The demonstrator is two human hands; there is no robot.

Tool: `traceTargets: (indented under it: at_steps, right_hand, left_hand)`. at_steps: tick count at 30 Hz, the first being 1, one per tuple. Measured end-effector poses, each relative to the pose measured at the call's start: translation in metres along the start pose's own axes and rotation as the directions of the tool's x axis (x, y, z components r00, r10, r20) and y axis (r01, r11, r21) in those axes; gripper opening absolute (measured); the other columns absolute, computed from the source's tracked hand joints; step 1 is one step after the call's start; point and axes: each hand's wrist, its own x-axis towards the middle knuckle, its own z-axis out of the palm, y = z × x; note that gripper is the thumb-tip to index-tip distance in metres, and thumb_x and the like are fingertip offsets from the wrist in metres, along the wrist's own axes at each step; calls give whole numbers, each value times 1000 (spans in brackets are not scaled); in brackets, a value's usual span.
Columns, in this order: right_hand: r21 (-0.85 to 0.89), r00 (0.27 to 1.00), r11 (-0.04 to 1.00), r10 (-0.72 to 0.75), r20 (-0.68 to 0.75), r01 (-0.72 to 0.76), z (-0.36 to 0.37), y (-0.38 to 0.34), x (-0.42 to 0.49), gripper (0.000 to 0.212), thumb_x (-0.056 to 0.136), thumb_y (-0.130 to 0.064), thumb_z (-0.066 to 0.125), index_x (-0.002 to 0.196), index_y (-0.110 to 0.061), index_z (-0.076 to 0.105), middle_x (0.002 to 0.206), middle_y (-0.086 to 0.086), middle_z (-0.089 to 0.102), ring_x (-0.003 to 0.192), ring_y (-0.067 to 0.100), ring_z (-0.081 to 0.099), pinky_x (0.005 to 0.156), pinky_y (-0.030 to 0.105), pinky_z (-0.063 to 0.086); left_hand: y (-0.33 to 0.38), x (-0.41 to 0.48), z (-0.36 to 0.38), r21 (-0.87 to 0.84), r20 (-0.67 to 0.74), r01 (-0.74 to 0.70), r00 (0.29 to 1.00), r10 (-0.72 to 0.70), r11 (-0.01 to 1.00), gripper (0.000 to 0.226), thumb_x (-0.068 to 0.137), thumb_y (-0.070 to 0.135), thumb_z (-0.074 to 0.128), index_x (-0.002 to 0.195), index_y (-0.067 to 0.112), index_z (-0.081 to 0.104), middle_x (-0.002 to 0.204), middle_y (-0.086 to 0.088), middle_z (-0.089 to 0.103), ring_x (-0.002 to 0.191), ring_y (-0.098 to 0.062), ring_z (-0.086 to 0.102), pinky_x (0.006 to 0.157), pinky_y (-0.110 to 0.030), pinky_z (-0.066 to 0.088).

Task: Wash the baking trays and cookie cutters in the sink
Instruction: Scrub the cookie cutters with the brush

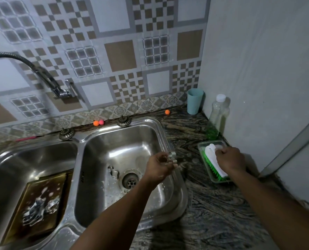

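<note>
Suds lie over the baking tray at the lower left of the frame. It sits flat on the floor of the left basin with a few soapy cutters on it, likely parked there to soak, apart from the working side. The tap, upper left, is swung toward that side; no running water shows.

In the right basin, centre frame, a loose cutter lies just beside the drain, probably waiting its turn. Right of it, the left grip is curled round a small metal cookie cutter and pinches it above the basin's right side — seemingly so that drips fall into the sink and not on the surface.

At the right of the frame, the right grip is closed over the white back of a scrubbing brush. Its green bristles point down into a clear dish on the surface; whether it is being lifted or set down cannot be told. The dish keeps wet bristles off the stone, and a detergent bottle stands behind it by the wall, within reach of the brush hand.
</note>
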Motion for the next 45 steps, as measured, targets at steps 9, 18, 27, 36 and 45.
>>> traceTargets:
  at_steps: [9,18,27,36,45]
  right_hand:
    - [184,979,983,28,-201,10,-14,-61,-16,42,91,-33,57,58,-6,55,67,12,61,73,36,62,67,36,47]
    - [319,881,844,-470,49,432,80,-191,-108,49,84,-59,68,61,-15,69,53,3,58,50,9,45,52,29,32]
    - [417,847,767,-532,-12,488,152,-237,-160,47,89,-42,71,53,-15,58,45,-8,43,48,4,36,52,27,30]
    - [485,887,763,-458,-59,427,193,-239,-177,54,91,-41,69,59,1,57,50,-2,41,53,11,36,52,30,26]
    - [599,970,781,-243,27,179,202,-216,-161,42,90,-41,68,57,-14,69,50,3,58,52,15,48,55,29,37]
  left_hand:
    - [8,-4,-40,-18,-36,-60,998,60,998,29,78,-8,80,104,4,73,96,-9,79,92,-22,76,78,-27,59]
    - [32,-19,-134,107,-53,-161,985,167,981,32,77,-10,79,105,6,73,100,-12,77,95,-26,74,88,-38,60]
    - [27,-51,-235,-32,-112,-159,982,155,987,31,80,-22,69,100,2,71,82,-7,72,73,-8,69,70,-22,60]
    - [31,-64,-281,-244,-116,-117,989,91,963,37,81,-20,69,101,10,74,85,-10,72,82,-19,70,74,-25,61]
    - [34,-64,-266,-469,-95,-58,995,15,881,43,84,-18,65,126,-5,63,109,-20,74,91,-21,74,77,-25,61]
